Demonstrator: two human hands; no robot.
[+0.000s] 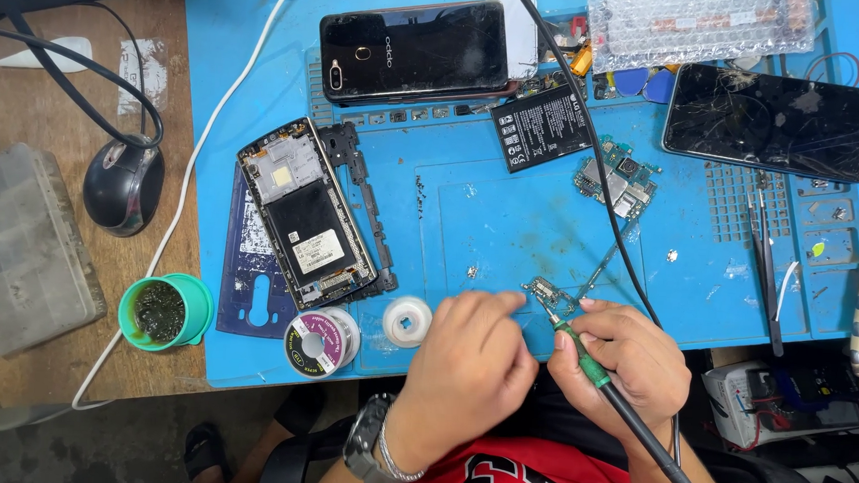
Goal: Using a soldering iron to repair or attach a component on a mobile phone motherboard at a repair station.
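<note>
Nearest, both hands close together over the blue mat: right hand wrapped around a green-handled soldering iron, tip down on a small circuit board; left hand, wristwatch on the wrist, fingers curled and pinching at that same board. Just left, a white solder reel, a second spool and a green tin. Farther on, an opened phone, a battery, a loose mainboard. Farthest on the table, a black phone and a cracked one.
</note>
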